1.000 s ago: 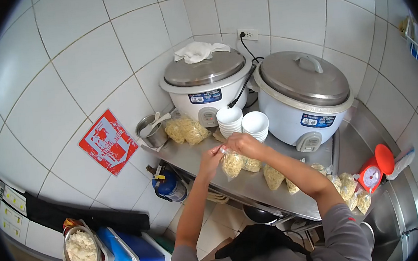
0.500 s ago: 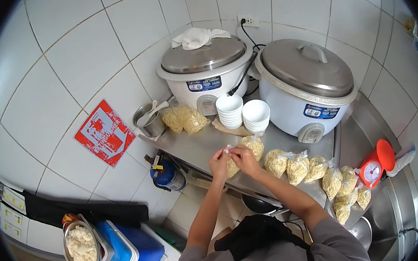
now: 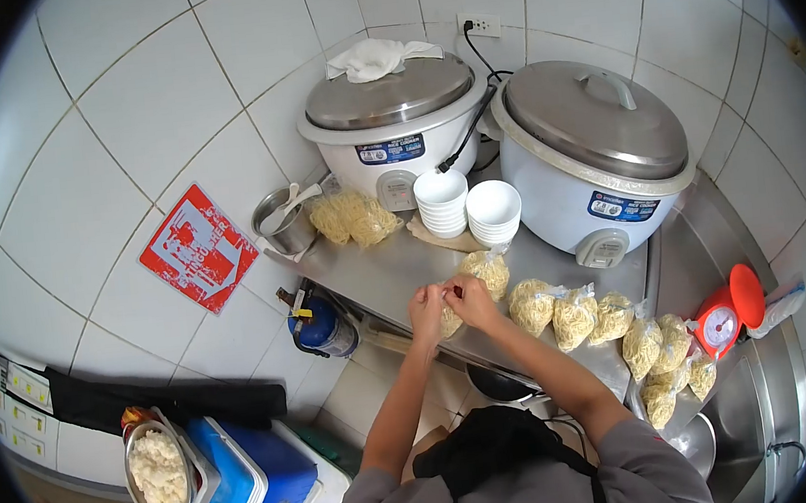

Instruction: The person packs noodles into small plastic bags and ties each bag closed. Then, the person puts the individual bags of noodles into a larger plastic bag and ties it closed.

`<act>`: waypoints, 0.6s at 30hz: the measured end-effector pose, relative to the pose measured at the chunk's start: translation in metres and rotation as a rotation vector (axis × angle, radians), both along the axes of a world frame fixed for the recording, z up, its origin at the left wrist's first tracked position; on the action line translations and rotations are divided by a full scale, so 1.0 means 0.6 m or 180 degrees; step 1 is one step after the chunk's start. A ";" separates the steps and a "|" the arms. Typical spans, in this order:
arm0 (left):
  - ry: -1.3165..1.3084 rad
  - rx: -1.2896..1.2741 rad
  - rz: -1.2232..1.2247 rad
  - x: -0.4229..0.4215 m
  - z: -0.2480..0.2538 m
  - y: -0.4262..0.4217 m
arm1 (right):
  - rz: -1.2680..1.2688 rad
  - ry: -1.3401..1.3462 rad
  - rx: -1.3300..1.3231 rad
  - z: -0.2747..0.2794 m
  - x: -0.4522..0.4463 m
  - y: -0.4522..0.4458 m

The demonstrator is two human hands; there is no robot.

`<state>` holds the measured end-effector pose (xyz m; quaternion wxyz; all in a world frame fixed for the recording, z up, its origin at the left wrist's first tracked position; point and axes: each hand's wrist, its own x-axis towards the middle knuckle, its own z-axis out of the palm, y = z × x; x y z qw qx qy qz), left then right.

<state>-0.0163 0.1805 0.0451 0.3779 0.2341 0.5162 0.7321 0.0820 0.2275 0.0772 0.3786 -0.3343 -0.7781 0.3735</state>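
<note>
My left hand [image 3: 427,313] and my right hand [image 3: 471,303] meet at the counter's front edge, fingers pinched together at the top of a clear plastic bag of noodles [image 3: 450,321]. The hands hide most of the bag's neck. Just behind them stands another bag of noodles [image 3: 487,273]. Several filled noodle bags [image 3: 575,319] run in a row to the right. A larger open-looking bag of noodles [image 3: 354,217] lies at the back left, beside a metal pot [image 3: 284,225] with white-handled utensils.
Two big rice cookers [image 3: 594,129] stand at the back, a white cloth [image 3: 382,59] on the left one. White bowls [image 3: 443,200] are stacked before them. A red scale [image 3: 719,327] sits right. A blue fire extinguisher [image 3: 321,326] and blue cooler [image 3: 268,484] are left.
My hands stay together at the bag's neck, with the fingers shifted and the right hand turned slightly. The view has tilted a little; the other things have not moved.
</note>
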 end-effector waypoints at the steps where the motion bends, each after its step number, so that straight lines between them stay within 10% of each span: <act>1: 0.0116 -0.0015 -0.0003 0.000 -0.001 0.002 | 0.0100 -0.0084 0.0096 0.002 0.004 0.004; 10: 0.0621 0.0235 0.0265 0.008 -0.012 0.011 | 0.0813 -0.1067 0.2055 0.027 0.011 0.029; 13: 0.3035 0.0100 0.0607 0.001 -0.017 0.001 | 0.0998 -0.0994 0.2471 0.064 0.000 0.055; 18: 0.3612 -0.0325 0.0641 0.000 0.022 0.004 | 0.0635 -0.1110 0.2515 0.112 0.000 0.056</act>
